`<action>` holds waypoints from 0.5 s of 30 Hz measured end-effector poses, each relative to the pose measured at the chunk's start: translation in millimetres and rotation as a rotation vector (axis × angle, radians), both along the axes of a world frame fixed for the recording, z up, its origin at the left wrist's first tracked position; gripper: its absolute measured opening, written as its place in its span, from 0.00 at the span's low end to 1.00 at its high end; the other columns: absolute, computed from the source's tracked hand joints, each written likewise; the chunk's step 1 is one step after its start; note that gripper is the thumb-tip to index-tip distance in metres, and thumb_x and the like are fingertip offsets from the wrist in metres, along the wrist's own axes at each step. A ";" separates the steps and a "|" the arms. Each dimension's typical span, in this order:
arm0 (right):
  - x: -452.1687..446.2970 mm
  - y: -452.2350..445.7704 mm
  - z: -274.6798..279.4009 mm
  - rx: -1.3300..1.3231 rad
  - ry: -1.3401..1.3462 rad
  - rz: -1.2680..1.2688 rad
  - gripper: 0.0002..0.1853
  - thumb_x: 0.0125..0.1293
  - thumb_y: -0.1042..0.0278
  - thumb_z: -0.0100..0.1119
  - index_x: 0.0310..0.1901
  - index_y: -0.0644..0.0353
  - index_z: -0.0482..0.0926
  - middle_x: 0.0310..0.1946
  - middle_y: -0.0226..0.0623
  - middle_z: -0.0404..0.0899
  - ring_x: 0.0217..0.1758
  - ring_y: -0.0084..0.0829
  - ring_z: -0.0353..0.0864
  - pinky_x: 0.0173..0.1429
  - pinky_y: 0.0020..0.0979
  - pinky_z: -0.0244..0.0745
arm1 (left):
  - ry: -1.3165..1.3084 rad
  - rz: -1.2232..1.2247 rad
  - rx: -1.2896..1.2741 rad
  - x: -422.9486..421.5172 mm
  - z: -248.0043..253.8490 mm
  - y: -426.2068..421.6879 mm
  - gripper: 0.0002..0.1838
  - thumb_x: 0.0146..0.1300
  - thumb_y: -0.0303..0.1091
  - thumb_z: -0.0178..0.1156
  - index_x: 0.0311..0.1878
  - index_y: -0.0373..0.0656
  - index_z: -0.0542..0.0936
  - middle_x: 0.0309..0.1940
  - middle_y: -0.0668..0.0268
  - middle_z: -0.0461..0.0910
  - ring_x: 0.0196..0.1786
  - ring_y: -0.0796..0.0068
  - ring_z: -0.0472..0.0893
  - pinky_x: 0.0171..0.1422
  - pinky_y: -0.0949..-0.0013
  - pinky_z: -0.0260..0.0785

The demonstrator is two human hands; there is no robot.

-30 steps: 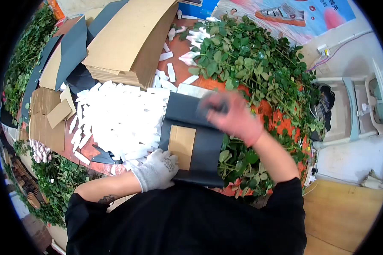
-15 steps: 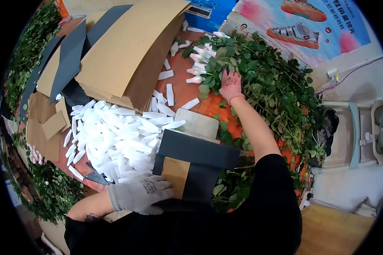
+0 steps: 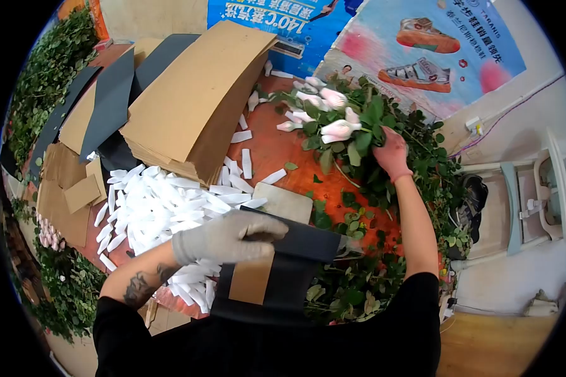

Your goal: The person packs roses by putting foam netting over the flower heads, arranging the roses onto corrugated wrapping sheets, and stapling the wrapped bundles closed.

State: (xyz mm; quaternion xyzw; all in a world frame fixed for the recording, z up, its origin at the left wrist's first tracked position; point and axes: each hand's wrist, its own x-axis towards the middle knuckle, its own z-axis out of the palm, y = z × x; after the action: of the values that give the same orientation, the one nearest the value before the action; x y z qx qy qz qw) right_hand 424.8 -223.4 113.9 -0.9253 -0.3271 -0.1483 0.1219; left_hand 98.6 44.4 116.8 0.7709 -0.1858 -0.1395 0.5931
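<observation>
My right hand (image 3: 393,154), in a pink glove, is closed around rose stems (image 3: 374,141) at the edge of the leafy pile. Pale pink roses in white sleeves (image 3: 341,130) stick out to the left of it. My left hand (image 3: 233,237), in a grey-white glove, hovers with thumb and fingers apart and nothing between them. Beneath it lies a black sheet (image 3: 292,276) with a brown cardboard piece (image 3: 251,281) on it. White foam sleeves (image 3: 163,204) are heaped to the left of the sheet.
A tall stack of brown cardboard (image 3: 195,94) stands at the back left beside dark sheets (image 3: 110,100). A pale flat block (image 3: 283,202) lies behind the black sheet. More foliage (image 3: 63,289) is at the lower left. At the right is a whitish rack (image 3: 516,207) with dark shoes.
My right hand has gone from over the black sheet to the foliage and closed on rose stems, which now stand higher. My left hand has lifted off the sheet's left edge.
</observation>
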 end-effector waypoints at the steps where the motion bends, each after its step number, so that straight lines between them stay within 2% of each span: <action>1: 3.6 -17.8 3.7 0.017 -0.055 -0.014 0.27 0.47 0.68 0.63 0.53 0.60 0.76 0.53 0.46 0.77 0.57 0.45 0.75 0.61 0.38 0.70 | 0.102 -0.007 -0.155 9.7 -2.9 -4.8 0.29 0.65 0.45 0.59 0.63 0.36 0.69 0.55 0.58 0.76 0.56 0.68 0.76 0.62 0.66 0.68; 2: 3.6 -29.2 11.3 0.014 -0.064 -0.021 0.27 0.47 0.68 0.63 0.53 0.60 0.76 0.53 0.46 0.77 0.57 0.45 0.75 0.61 0.38 0.70 | 0.207 -0.017 -0.307 19.4 -4.6 -10.0 0.30 0.65 0.46 0.60 0.63 0.36 0.68 0.54 0.61 0.76 0.55 0.70 0.76 0.61 0.66 0.68; 3: 2.7 -40.3 17.6 0.014 -0.073 -0.056 0.27 0.47 0.67 0.65 0.53 0.61 0.77 0.53 0.47 0.77 0.57 0.45 0.75 0.61 0.38 0.69 | 0.201 -0.027 -0.308 29.4 -4.6 -15.1 0.30 0.65 0.46 0.60 0.63 0.36 0.68 0.54 0.61 0.76 0.55 0.70 0.76 0.61 0.66 0.68; 5: -2.1 -52.7 29.0 0.015 -0.087 -0.102 0.27 0.46 0.67 0.66 0.52 0.62 0.77 0.52 0.47 0.77 0.57 0.45 0.75 0.62 0.38 0.69 | 0.348 -0.095 -0.461 52.2 -2.0 -26.1 0.31 0.66 0.48 0.58 0.64 0.37 0.67 0.55 0.61 0.75 0.56 0.71 0.75 0.61 0.66 0.69; 7: -8.8 -57.5 44.1 0.092 0.062 -0.059 0.27 0.47 0.67 0.66 0.52 0.65 0.76 0.51 0.49 0.78 0.56 0.47 0.75 0.61 0.39 0.69 | 0.364 -0.127 -0.494 76.8 3.2 -35.3 0.32 0.67 0.49 0.57 0.66 0.36 0.65 0.55 0.61 0.74 0.57 0.70 0.74 0.60 0.66 0.69; 9: -25.2 -59.0 55.5 0.115 0.002 -0.092 0.27 0.48 0.67 0.65 0.52 0.65 0.76 0.50 0.50 0.78 0.56 0.47 0.76 0.61 0.39 0.69 | 0.407 -0.019 -0.484 95.3 16.0 -43.5 0.32 0.67 0.48 0.57 0.66 0.37 0.64 0.55 0.61 0.74 0.57 0.71 0.74 0.59 0.66 0.69; 10: -31.7 -57.9 61.0 0.136 -0.043 -0.108 0.26 0.48 0.67 0.65 0.52 0.66 0.76 0.49 0.51 0.78 0.55 0.46 0.76 0.61 0.39 0.70 | 0.447 0.009 -0.537 105.3 14.9 -46.6 0.32 0.68 0.43 0.56 0.69 0.38 0.60 0.59 0.60 0.71 0.58 0.70 0.73 0.60 0.65 0.69; 13: -36.0 -60.4 71.3 0.288 -0.044 -0.144 0.26 0.49 0.67 0.65 0.52 0.68 0.76 0.48 0.53 0.78 0.55 0.47 0.77 0.60 0.39 0.70 | 0.406 0.098 -0.498 141.7 -0.1 -57.2 0.34 0.67 0.40 0.57 0.71 0.39 0.56 0.63 0.59 0.66 0.59 0.71 0.72 0.61 0.65 0.69; 14: -23.1 -66.6 68.7 0.283 -0.061 -0.148 0.26 0.49 0.67 0.64 0.52 0.69 0.75 0.48 0.54 0.78 0.55 0.48 0.76 0.61 0.38 0.69 | 0.381 0.143 -0.410 148.2 3.7 -61.2 0.37 0.67 0.39 0.58 0.72 0.37 0.51 0.66 0.56 0.62 0.61 0.68 0.70 0.63 0.65 0.67; 15: -11.2 -75.6 68.9 0.282 -0.060 -0.154 0.26 0.49 0.67 0.64 0.52 0.69 0.75 0.48 0.54 0.78 0.55 0.48 0.76 0.61 0.38 0.69 | 0.158 0.281 -0.274 162.8 -20.4 -64.9 0.45 0.59 0.43 0.64 0.72 0.35 0.51 0.64 0.53 0.65 0.60 0.64 0.70 0.64 0.64 0.65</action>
State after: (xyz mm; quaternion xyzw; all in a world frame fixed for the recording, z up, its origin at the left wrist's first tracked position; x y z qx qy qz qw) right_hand 413.5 -298.9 182.8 -0.9165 -0.2346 -0.2294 0.2291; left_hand 261.4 -20.4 96.4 0.6880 -0.0465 -0.0891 0.7187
